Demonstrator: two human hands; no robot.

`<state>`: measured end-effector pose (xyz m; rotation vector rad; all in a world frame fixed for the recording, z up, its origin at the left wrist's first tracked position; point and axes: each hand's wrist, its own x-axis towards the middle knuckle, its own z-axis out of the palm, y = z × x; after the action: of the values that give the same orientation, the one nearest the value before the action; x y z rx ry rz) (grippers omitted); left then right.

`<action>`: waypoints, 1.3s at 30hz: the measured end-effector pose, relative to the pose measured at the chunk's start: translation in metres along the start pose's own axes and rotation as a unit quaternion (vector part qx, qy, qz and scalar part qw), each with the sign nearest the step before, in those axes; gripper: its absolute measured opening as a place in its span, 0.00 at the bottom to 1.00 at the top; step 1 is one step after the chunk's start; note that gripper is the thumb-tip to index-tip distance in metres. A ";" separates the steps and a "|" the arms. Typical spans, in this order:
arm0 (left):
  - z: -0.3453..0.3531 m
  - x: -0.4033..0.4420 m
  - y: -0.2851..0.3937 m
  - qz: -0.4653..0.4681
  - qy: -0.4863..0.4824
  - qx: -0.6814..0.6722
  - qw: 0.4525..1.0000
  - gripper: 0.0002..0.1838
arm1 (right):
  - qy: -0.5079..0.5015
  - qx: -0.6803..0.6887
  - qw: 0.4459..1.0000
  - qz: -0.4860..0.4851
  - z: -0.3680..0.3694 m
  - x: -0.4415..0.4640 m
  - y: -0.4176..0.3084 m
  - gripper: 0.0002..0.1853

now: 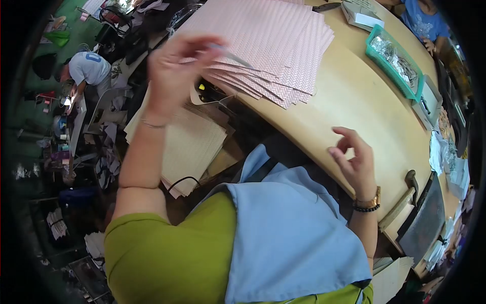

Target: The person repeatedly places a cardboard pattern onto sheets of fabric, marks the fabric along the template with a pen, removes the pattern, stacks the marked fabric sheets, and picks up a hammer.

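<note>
My left hand [177, 68] is raised over the near left corner of a stack of pink-and-white patterned sheets [283, 38]. Its fingers are closed and smeared by motion around a thin, pale grey strip-like thing [237, 57], whose exact kind I cannot make out. Below it, the sheets' near edges fan out in several layers. My right hand [354, 157] hovers above the tabletop's near edge, thumb and fingers apart and half curled, holding nothing. A gold watch and a dark bead bracelet circle that wrist.
A teal tray [372, 48] of small metal pieces stands on the wooden table [329, 101], beside a white box [362, 15]. Cream sheets [197, 142] lie below the left forearm. A hammer-like tool [411, 185] rests at right. Other people sit at far left and top right.
</note>
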<state>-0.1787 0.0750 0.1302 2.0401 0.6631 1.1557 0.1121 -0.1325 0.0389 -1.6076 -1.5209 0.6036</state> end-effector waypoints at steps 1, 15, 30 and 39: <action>-0.019 0.002 -0.007 -0.006 0.015 0.015 1.000 0.11 | 0.021 -0.009 1.000 0.010 -0.008 -0.005 0.004 0.18; -0.018 -0.066 -0.132 -0.146 0.044 0.045 0.987 0.08 | 0.249 -0.161 0.938 0.182 -0.121 -0.139 0.069 0.10; -0.008 -0.071 -0.151 -0.079 -0.153 0.334 0.927 0.13 | 0.370 -0.144 0.851 0.343 -0.130 -0.215 0.124 0.25; 0.109 -0.008 -0.094 -0.161 -0.180 -0.020 0.970 0.07 | 0.303 -0.229 0.823 0.423 -0.139 -0.197 0.092 0.27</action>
<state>-0.0962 0.0942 0.0141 1.9489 0.7446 0.5891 0.2461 -0.3502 0.0023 -2.5500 -0.4228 0.1066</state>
